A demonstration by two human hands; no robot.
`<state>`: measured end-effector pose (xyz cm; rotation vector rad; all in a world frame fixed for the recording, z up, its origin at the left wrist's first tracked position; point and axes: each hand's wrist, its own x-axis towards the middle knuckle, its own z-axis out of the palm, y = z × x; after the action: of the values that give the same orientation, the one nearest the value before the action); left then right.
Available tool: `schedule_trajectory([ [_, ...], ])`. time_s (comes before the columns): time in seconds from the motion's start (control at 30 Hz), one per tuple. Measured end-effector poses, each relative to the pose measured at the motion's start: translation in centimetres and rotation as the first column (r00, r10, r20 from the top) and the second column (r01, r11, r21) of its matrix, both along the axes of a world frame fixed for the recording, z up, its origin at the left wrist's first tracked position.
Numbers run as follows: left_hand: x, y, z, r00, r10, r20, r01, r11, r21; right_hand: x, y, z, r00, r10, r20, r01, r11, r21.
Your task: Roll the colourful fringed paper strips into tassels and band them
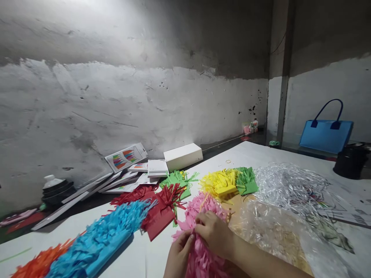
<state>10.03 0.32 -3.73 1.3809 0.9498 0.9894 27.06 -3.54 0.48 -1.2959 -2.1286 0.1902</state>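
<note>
Both left hand (181,247) and right hand (213,233) seemingly pinch pink fringed paper (203,260) beneath their grip.

Blue paper fringe (95,235), red fringe (160,216), yellow fringe (222,183), shiny strands (284,178) and clear plastic (315,241) lie strewn across a white table (246,152).

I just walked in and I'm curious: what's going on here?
A person's left hand and right hand are close together, pinching the pink fringed paper. To their left lie red fringed paper and blue fringed paper; beyond them is yellow fringed paper, and crumpled clear plastic lies to the right.
</note>
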Motion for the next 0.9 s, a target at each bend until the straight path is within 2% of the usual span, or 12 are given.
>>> schedule_trajectory([
  [0.2,0.0,-0.1,-0.6,0.999,0.039,-0.024,-0.039,0.999,0.016,-1.1,-0.9,-0.9,0.992,-0.124,-0.011,0.125,0.992,0.027],
  [0.33,0.2,-0.2,-0.5,0.996,0.08,-0.05,-0.078,0.996,0.033,-1.5,-0.4,-1.4,0.989,-0.133,-0.064,0.133,0.991,-0.016],
  [0.6,0.6,-0.5,0.4,0.995,0.057,-0.086,-0.049,0.995,0.088,-0.9,0.6,-0.8,0.94,-0.227,-0.254,0.203,0.972,-0.115],
  [0.7,0.8,-0.4,0.5,0.991,0.054,-0.124,-0.038,0.991,0.125,-0.8,0.8,-0.5,0.933,-0.213,-0.291,0.177,0.973,-0.147],
  [0.9,0.6,-0.2,0.7,0.964,0.072,-0.254,-0.012,0.973,0.229,0.1,1.9,-0.4,0.95,-0.099,-0.297,0.035,0.977,-0.212],
])
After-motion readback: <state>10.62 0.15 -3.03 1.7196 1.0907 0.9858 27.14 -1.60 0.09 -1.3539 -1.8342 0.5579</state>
